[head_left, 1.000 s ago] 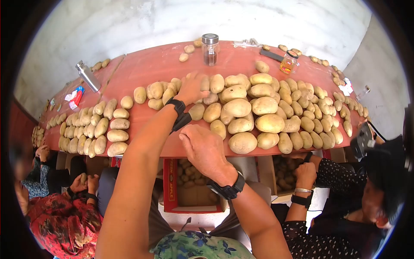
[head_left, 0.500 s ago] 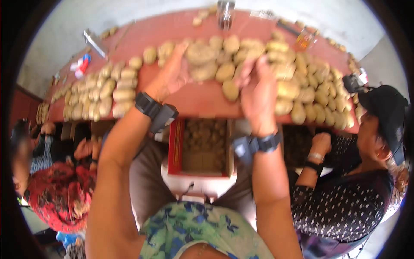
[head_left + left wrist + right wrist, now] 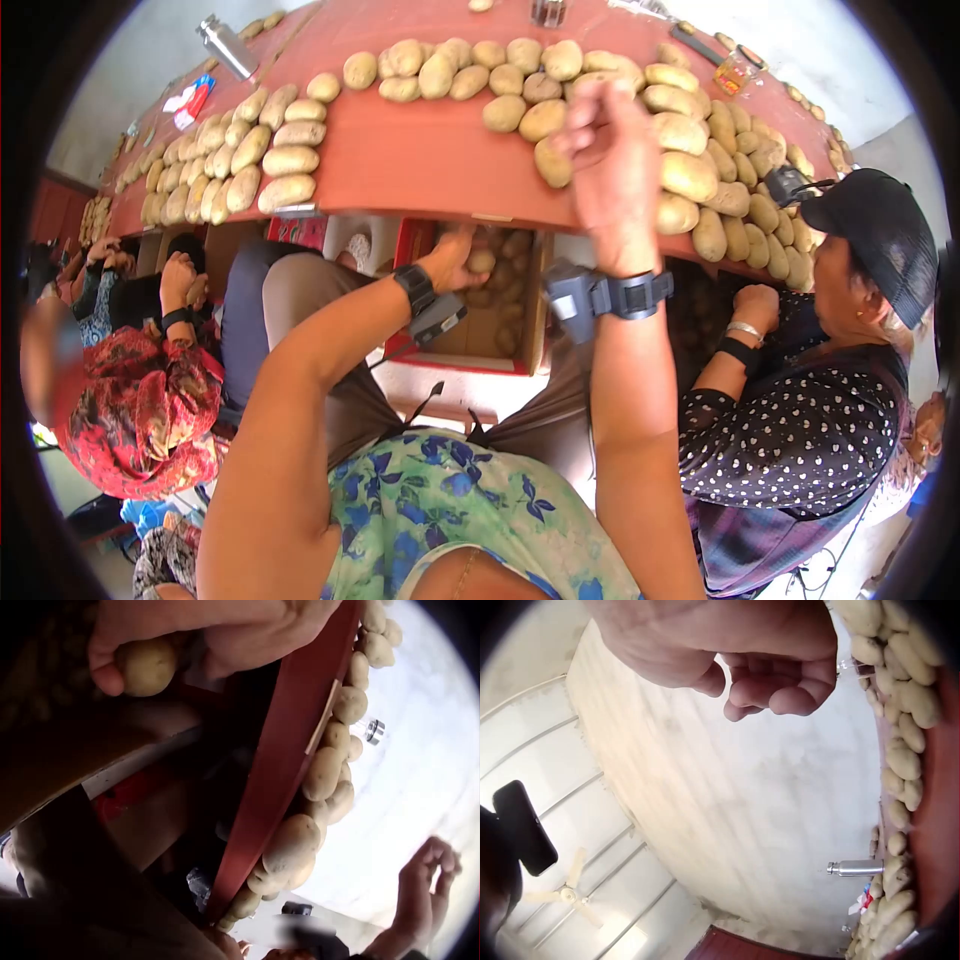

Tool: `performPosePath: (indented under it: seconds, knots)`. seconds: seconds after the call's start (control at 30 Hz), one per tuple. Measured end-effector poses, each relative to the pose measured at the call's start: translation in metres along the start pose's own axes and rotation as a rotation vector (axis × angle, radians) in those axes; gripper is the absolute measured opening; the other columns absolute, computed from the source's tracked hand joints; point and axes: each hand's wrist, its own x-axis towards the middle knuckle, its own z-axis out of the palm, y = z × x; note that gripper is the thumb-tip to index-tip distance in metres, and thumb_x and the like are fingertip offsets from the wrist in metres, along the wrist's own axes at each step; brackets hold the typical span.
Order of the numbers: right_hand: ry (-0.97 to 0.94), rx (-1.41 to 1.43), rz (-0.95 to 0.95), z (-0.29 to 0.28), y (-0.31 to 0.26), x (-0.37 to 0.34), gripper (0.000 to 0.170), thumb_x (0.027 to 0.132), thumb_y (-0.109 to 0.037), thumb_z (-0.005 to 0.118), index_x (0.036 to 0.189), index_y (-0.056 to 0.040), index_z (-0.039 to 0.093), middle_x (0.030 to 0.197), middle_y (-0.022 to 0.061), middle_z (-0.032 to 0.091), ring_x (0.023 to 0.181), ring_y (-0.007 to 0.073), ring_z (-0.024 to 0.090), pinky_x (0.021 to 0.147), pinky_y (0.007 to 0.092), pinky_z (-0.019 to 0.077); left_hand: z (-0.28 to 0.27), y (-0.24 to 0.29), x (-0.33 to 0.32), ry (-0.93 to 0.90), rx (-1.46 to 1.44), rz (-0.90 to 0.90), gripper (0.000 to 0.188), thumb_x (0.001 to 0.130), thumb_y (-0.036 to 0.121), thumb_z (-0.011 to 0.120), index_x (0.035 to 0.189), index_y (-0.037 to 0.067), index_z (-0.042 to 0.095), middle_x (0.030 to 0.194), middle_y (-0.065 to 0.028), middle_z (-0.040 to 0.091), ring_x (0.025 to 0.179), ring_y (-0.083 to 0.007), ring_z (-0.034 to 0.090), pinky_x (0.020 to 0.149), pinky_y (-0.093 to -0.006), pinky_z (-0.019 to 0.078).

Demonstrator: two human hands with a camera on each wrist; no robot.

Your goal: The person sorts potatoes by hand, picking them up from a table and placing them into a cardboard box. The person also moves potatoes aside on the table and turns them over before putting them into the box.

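Below the table edge, my left hand (image 3: 450, 268) is over a box of potatoes (image 3: 508, 335) and holds a small round potato (image 3: 150, 667) between curled fingers and thumb. My right hand (image 3: 615, 165) is raised above the table potatoes with its fingers loosely bent; the right wrist view shows nothing in its grasp. Beneath it in the head view lie larger potatoes (image 3: 688, 175), packed in rows toward the right. Smaller potatoes (image 3: 436, 75) line the far side of the red table (image 3: 420, 155).
Rows of potatoes (image 3: 290, 160) lie on the left of the table. Farther back are a steel flask (image 3: 228, 47), a tissue pack (image 3: 190, 100) and a glass jar (image 3: 735, 72). People sit close on both sides, one wearing a black cap (image 3: 880, 235).
My left hand has left the potatoes on the table and come down to the box, where it holds a potato. My right hand has risen and moved right. The head view has tilted downward.
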Motion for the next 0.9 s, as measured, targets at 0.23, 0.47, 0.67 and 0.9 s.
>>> performPosePath:
  seconds: [0.23, 0.47, 0.67, 0.9]
  knots:
    - [-0.029, -0.106, 0.094, 0.025, 0.015, -0.006, 0.016, 0.099, -0.015, 0.053, 0.089, -0.005, 0.062, 0.071, 0.0011, 0.059, 0.057, 0.0074, 0.05, 0.053, 0.0226, 0.0423, 0.022, 0.022, -0.072, -0.576, 0.31, -0.191, 0.012, 0.096, 0.012, 0.057, 0.105, 0.006, 0.062, 0.092, -0.0011, 0.065, 0.077, -0.0116, 0.063, 0.066, -0.0263, 0.0525]
    - [0.179, 0.11, -0.071, 0.003, 0.003, 0.012, 0.019, 0.101, -0.018, 0.051, 0.09, -0.0052, 0.059, 0.07, -0.0018, 0.051, 0.059, 0.0067, 0.044, 0.054, 0.023, 0.0399, 0.044, 0.152, -0.092, -0.421, 0.694, 0.654, 0.032, 0.09, 0.014, 0.067, 0.12, 0.006, 0.056, 0.105, -0.0023, 0.06, 0.089, -0.0096, 0.058, 0.075, -0.0265, 0.0506]
    - [0.172, 0.01, -0.069, -0.01, 0.001, 0.013, 0.02, 0.101, -0.018, 0.05, 0.086, -0.0073, 0.057, 0.069, -0.0028, 0.05, 0.06, 0.0065, 0.042, 0.055, 0.0226, 0.0382, 0.087, 0.226, 0.007, -0.092, 0.74, 1.111, 0.044, 0.079, -0.002, 0.064, 0.122, 0.004, 0.057, 0.107, -0.0111, 0.061, 0.093, -0.0199, 0.06, 0.081, -0.0333, 0.051]
    - [0.147, -0.077, -0.034, -0.016, 0.003, 0.016, 0.02, 0.102, -0.018, 0.05, 0.088, -0.0076, 0.058, 0.069, -0.0035, 0.052, 0.059, 0.0046, 0.043, 0.054, 0.0201, 0.0376, 0.122, 0.239, 0.096, 0.197, 1.008, 1.541, 0.046, 0.073, -0.004, 0.069, 0.117, 0.005, 0.06, 0.121, -0.0191, 0.057, 0.116, -0.0361, 0.052, 0.1, -0.0418, 0.0436]
